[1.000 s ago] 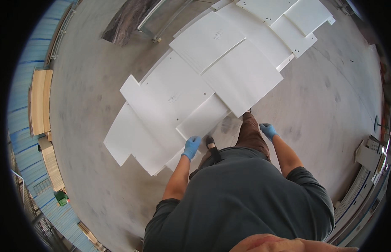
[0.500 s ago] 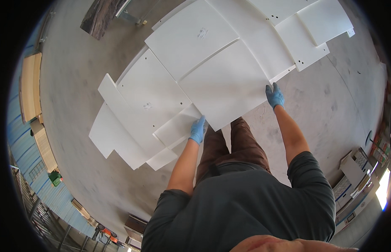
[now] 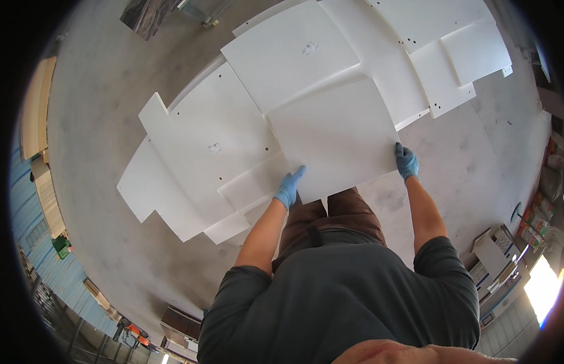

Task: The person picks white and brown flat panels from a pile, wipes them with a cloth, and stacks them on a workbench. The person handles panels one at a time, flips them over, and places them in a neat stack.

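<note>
I have the left hand (image 3: 289, 187) closed on the left edge of a white board (image 3: 333, 130), thumb on top, and the right hand (image 3: 407, 162) clasping its right edge. The board spans the gap between the hands and reaches away beyond them, among other white boards (image 3: 288, 51). I'd raise both grips evenly, so its far edge doesn't scrape.
</note>
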Motion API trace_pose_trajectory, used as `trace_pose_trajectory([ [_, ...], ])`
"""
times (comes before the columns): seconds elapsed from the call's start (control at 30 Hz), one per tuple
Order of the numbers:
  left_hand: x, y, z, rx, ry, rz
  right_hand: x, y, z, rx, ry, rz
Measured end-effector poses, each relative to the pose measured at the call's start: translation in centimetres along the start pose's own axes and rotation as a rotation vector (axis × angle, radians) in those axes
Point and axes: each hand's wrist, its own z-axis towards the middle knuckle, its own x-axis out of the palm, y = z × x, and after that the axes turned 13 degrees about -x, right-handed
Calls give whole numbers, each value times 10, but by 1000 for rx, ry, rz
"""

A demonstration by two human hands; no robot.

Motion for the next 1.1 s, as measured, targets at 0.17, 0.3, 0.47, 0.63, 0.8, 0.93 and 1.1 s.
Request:
trace_pose_trajectory([
  [0.17, 14, -1, -32, -27, -118, -153, -15, 7, -27, 20, -95, -5],
  [0.3, 17, -20, -68, 188, -83, -38, -23, 8, -46, 67, -91, 62],
  [0.47, 0, -58, -143, 214, 271, -139, -21, 18, -62, 26, -162, 182],
  [0.63, -11, -101, -215, 343, 279, -33, -22, 67, -17, -109, -41, 364],
  [0.8, -8, -90, -265, 285, 4, -278, -36, 162, 108, -718, 294, 49],
  [0.93, -19, -65, -299, 347, -93, -445, -26, 280, 244, -1336, -131, 41],
  [1.1, -1, -34, -311, 446, -213, -827, 7, 432, 347, -1394, -206, -343],
])
